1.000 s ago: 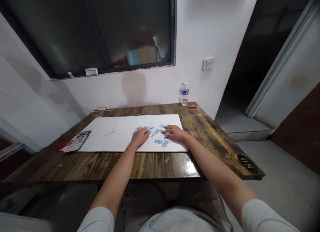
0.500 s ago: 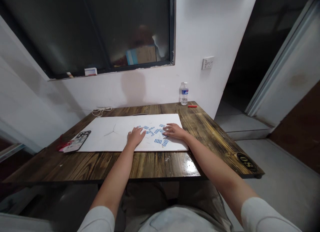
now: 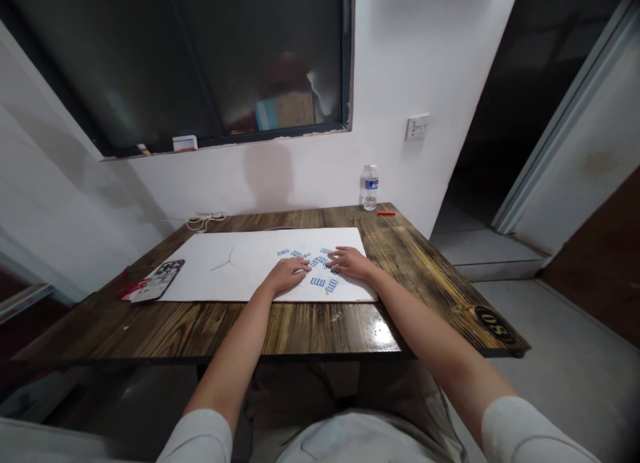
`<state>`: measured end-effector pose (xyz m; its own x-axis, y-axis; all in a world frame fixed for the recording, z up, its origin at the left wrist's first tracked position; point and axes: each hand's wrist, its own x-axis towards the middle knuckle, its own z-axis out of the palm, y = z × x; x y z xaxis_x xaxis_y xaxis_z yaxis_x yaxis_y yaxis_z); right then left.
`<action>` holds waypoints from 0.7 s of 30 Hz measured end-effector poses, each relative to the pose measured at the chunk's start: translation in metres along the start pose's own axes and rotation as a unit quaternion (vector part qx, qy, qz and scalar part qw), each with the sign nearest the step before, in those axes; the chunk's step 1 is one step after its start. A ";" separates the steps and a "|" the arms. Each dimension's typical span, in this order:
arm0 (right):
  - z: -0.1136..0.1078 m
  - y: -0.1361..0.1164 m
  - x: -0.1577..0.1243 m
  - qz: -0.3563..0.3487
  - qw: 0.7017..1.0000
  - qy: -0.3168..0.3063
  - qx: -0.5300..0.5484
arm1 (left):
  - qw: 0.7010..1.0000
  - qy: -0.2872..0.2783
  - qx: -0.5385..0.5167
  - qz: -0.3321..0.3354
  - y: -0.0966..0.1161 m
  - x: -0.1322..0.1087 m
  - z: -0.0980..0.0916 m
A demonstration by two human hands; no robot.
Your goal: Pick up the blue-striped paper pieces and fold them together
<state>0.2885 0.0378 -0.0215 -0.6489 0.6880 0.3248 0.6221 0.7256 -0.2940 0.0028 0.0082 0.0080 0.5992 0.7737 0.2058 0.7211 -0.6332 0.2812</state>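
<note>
Several small white pieces with blue markings [image 3: 317,282] lie scattered over the right part of a white board [image 3: 250,266]; their exact kind is too small to make out. My left hand [image 3: 287,275] rests palm down among them, fingers stretched out to the right and covering some. On the right side of the group lies my right hand [image 3: 350,262], fingers spread and pointing left, with its tips on or beside pieces. Between the two hands a few pieces overlap. A thin dark Y-shaped mark [image 3: 229,259] shows on the board's left half.
A phone in a patterned case [image 3: 163,280] lies at the board's left end, by a red item [image 3: 131,286]. White cord [image 3: 204,219] is at the back left. A water bottle [image 3: 370,188] and red pen-like stick [image 3: 387,213] stand and lie at the wooden table's [image 3: 425,276] back right.
My left hand has slid right over the board, closer to my right hand, uncovering pieces at its upper left. My right hand has stayed nearly in place. The view has shifted slightly.
</note>
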 end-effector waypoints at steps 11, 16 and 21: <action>-0.001 -0.004 0.000 -0.040 0.998 0.042 0.007 | 0.997 0.025 0.068 -0.036 -0.005 -0.003 0.000; 0.004 0.000 0.000 -0.088 0.996 0.013 0.021 | 1.000 -0.014 0.011 0.004 -0.014 -0.004 -0.002; 0.004 0.000 -0.002 -0.031 0.999 0.011 -0.019 | 0.999 -0.041 0.008 0.004 -0.024 -0.007 -0.006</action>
<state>0.2884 0.0364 -0.0263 -0.6776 0.6406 0.3612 0.5971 0.7660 -0.2382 -0.0205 0.0178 0.0053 0.6301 0.7654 0.1308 0.7218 -0.6394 0.2648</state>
